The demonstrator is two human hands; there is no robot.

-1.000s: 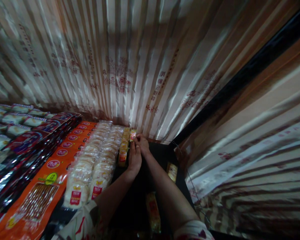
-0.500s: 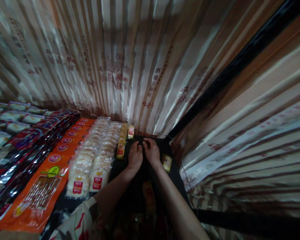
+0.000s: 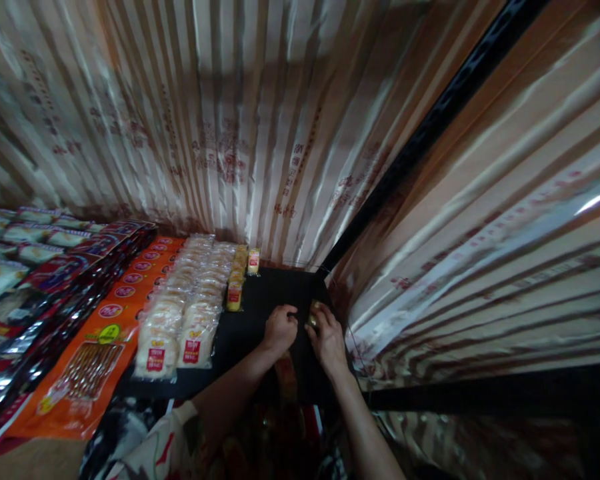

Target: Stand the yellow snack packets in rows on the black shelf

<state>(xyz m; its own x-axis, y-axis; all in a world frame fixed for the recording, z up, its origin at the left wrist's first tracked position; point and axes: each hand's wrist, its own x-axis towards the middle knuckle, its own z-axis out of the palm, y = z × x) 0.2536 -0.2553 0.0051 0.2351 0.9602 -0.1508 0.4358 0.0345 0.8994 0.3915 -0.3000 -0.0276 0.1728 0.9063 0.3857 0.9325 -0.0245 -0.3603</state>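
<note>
My right hand (image 3: 329, 340) has its fingers curled round a small yellow wrapped snack pack (image 3: 314, 313) on the right side of the black shelf (image 3: 260, 333). Just left of it is my left hand (image 3: 281, 328), its fingers curled in and no pack visible in them. Beneath my left wrist lies another wrapped snack pack (image 3: 286, 377), dim and partly covered. Farther back, a short row of yellow snack packs (image 3: 234, 293) stands beside the bagged crackers, and a single small yellow pack (image 3: 253, 261) sits at its back right end.
Left of my hands are two rows of clear-bagged round crackers (image 3: 195, 340), overlapping orange snack bags (image 3: 87, 373) and dark shiny packets (image 3: 45, 287). A pleated printed curtain (image 3: 220, 133) hangs behind. One black post (image 3: 405, 160) slants up from the shelf's back right corner.
Both hands have come nearer from the back of the shelf. My right hand has moved right and closed on the small yellow pack. My left hand's fingers have curled in. The view shifted slightly.
</note>
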